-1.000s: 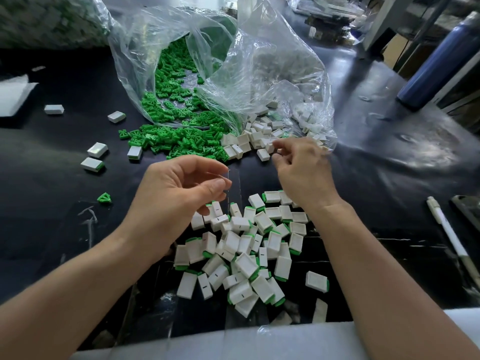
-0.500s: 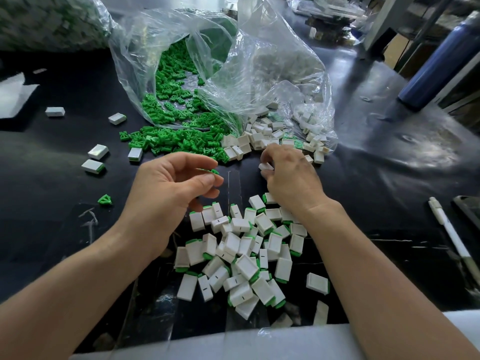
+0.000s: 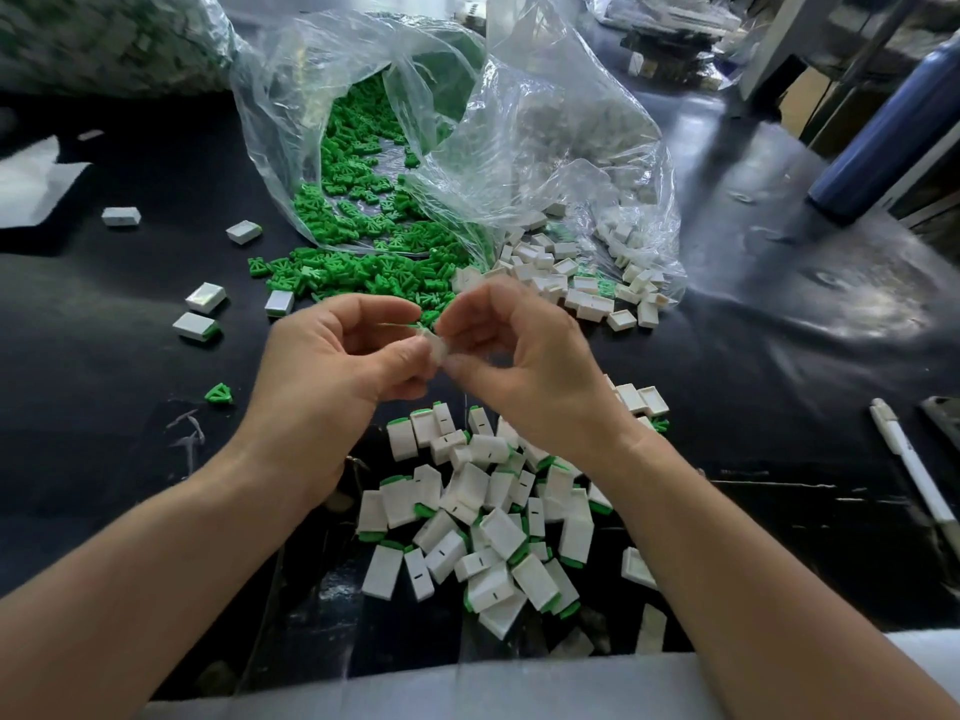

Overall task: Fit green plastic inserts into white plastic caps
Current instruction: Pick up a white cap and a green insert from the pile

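Note:
My left hand (image 3: 332,366) and my right hand (image 3: 519,361) meet above the black table, fingertips together. Between them sits a white cap (image 3: 435,348), pinched by my right fingers, with a sliver of a green insert (image 3: 415,326) at its top, pinched by my left fingers. It is blurred, so how far the insert sits in the cap cannot be told. Below my wrists lies a pile of assembled white caps with green ends (image 3: 483,517). Loose green inserts (image 3: 358,267) spill from a clear bag (image 3: 467,122). Empty white caps (image 3: 582,283) spill from its right side.
A few stray caps (image 3: 205,298) and one green insert (image 3: 219,393) lie at the left. A white pen (image 3: 914,470) lies at the right, a blue bottle (image 3: 878,132) stands far right. A white ledge (image 3: 467,688) runs along the near edge.
My right hand left the empty caps near the bag and came back toward me with a cap. Both hands closed together at the centre, the left one bringing its green insert.

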Motion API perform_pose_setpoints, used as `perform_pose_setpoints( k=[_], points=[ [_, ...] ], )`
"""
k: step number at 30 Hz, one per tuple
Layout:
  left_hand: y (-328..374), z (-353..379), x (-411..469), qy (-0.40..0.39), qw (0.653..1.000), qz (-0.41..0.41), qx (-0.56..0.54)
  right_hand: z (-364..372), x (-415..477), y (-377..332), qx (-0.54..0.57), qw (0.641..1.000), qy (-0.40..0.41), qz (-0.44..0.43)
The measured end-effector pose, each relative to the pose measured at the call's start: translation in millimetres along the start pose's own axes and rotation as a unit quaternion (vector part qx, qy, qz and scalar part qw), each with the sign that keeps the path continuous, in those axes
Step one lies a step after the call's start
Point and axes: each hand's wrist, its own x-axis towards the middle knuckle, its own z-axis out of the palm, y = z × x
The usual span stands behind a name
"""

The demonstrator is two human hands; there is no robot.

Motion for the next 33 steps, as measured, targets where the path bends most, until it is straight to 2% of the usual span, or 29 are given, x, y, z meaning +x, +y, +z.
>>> perform_pose_setpoints(
  k=[2,5,8,12,20,26,33],
  points=[
    [-1,-3,2,0.024,1.000,0.007,-0.010,-3,1,2,-0.029,0.999,0.018,0.023],
    [-1,-5,5,0.049,0.998,0.005,-0.028,-5,3,8,-0.181,0.983,0.017,0.035],
    [-3,-4,6,0.045,0.998,-0.003,-0.032,0,3,12,-0.292,0.954,-0.067,0.009],
    [-3,-4,6,0.036,0.999,-0.015,-0.025,5,5,14,-0.349,0.921,-0.171,-0.008],
    [-3,1,5,0.012,1.000,-0.024,-0.014,-2,5,7,-0.342,0.933,-0.109,0.028],
    [-6,-1,4,0.008,1.000,-0.013,0.005,-5,1,7,-0.277,0.952,-0.086,0.092],
    [-2,0,3,-0.023,0.998,-0.035,-0.054,-11,0,-1,-0.162,0.984,0.049,0.063]
  ],
)
